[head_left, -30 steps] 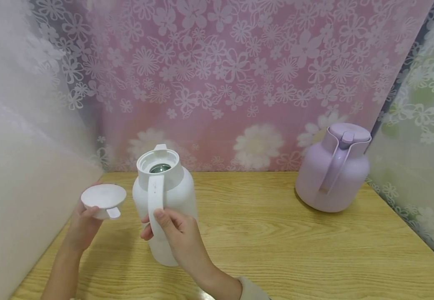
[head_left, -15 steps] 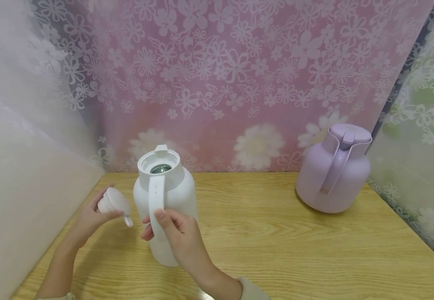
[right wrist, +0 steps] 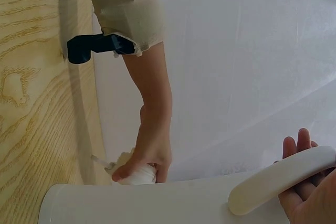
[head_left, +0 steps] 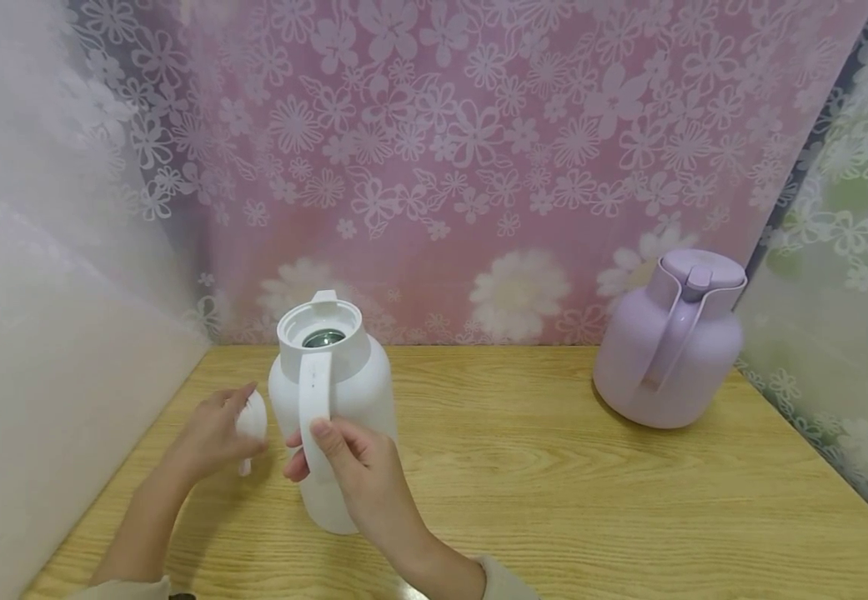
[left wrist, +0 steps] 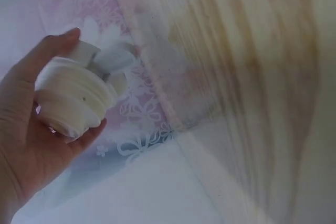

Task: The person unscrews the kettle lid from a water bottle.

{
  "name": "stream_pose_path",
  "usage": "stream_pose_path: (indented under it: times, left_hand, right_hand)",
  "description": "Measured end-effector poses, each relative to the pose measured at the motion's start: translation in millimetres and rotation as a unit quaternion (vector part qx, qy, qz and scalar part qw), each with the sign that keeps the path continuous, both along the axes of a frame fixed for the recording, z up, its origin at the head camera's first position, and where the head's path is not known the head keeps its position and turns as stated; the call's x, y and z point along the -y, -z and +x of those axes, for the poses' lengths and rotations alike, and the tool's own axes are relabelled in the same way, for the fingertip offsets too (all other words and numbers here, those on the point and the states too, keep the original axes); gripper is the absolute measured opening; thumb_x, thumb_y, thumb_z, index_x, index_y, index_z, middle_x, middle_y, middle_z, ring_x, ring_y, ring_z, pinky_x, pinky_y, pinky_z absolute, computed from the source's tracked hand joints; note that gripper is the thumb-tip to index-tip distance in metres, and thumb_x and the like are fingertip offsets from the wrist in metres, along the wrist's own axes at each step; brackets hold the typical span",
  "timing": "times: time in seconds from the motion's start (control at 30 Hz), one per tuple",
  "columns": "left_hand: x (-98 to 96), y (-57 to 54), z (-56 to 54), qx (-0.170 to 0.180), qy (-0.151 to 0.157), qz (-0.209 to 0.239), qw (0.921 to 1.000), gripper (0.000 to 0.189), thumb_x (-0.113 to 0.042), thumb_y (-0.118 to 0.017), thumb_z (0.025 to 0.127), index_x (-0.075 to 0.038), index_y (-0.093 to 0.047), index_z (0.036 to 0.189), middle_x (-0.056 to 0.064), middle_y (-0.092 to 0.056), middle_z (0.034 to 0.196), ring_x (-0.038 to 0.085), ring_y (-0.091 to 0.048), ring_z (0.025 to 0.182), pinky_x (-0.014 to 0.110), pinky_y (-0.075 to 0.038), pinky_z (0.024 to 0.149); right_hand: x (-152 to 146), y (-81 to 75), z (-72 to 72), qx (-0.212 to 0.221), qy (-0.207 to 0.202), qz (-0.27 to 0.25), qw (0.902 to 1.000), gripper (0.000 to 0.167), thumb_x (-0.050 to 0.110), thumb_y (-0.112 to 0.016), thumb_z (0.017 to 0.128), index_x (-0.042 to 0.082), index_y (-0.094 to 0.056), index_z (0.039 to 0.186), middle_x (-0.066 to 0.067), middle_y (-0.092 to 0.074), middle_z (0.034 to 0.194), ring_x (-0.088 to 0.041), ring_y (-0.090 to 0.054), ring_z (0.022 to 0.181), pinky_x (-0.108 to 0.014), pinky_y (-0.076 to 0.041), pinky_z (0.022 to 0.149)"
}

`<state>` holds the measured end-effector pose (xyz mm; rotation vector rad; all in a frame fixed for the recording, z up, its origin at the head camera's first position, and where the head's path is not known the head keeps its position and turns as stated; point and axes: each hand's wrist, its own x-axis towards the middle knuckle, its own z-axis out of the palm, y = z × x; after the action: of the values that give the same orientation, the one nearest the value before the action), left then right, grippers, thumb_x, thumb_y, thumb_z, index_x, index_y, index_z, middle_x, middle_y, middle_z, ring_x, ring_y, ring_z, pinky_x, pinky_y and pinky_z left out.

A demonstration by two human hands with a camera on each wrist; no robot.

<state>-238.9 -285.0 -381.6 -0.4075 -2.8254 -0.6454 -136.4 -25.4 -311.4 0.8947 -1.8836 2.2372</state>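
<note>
The left hand (head_left: 212, 435) grips a lid (head_left: 253, 417) (tilted), the right hand (head_left: 373, 477) a white jug (head_left: 361, 390) by its handle (head_left: 316, 385).

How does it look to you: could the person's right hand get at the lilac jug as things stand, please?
Probably not at once: the right hand is occupied, gripping the handle of the white jug. Once freed, it likely could, since only tabletop shows between it and the lilac jug.

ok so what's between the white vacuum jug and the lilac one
Nothing stands between the white vacuum jug and the lilac vacuum jug: the head view shows only bare wood-grain tabletop across that stretch.
</note>
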Motion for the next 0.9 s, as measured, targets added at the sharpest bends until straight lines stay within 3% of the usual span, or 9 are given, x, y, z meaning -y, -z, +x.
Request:
stream_pose_path:
  times: [0.13,0.33,0.5,0.9]
  left_hand:
    - [-4.2,6.8,-3.9,-0.031,0.008,-0.069,0.9971,0.078,-0.019,-0.079,0.059,0.001,-0.047,0.127,0.032,-0.048,0.112,0.052,-0.046,0.096,0.06,-0.044,0.07]
    - [-8.8,12.1,-5.9,-0.047,0.021,-0.117,0.9918,0.072,-0.016,-0.082,0.055,-0.003,-0.054,0.12,0.028,-0.052,0.108,0.048,-0.048,0.092,0.057,-0.046,0.064]
    - [-12.0,14.0,-7.8,-0.038,0.028,-0.122,0.9915,0.07,-0.017,-0.087,0.051,-0.005,-0.055,0.112,0.028,-0.052,0.108,0.048,-0.048,0.092,0.057,-0.046,0.066]
    - [-8.6,22.5,-11.1,-0.022,0.071,-0.092,0.993,0.068,-0.015,-0.087,0.053,-0.005,-0.057,0.113,0.02,-0.052,0.106,0.042,-0.048,0.093,0.055,-0.044,0.073]
  right_hand:
    - [0,0.5,-0.2,-0.002,0.0,0.001,1.0,0.03,0.02,-0.043,0.099,0.001,-0.066,0.094,-0.015,-0.066,0.075,-0.014,-0.064,0.071,-0.031,-0.051,0.072]
    - [0,1.2,-0.7,-0.008,0.0,0.003,1.0,0.03,0.02,-0.042,0.099,0.002,-0.066,0.094,-0.014,-0.066,0.075,-0.014,-0.064,0.071,-0.032,-0.05,0.073]
    - [-1,1.0,-0.7,-0.009,0.005,0.007,0.9999,0.029,0.02,-0.043,0.099,0.003,-0.066,0.093,-0.012,-0.066,0.074,-0.013,-0.064,0.071,-0.031,-0.05,0.073]
    - [-1,0.4,-0.8,-0.006,0.003,0.008,0.9999,0.031,0.02,-0.043,0.099,0.001,-0.066,0.094,-0.013,-0.066,0.074,-0.013,-0.063,0.071,-0.031,-0.05,0.073]
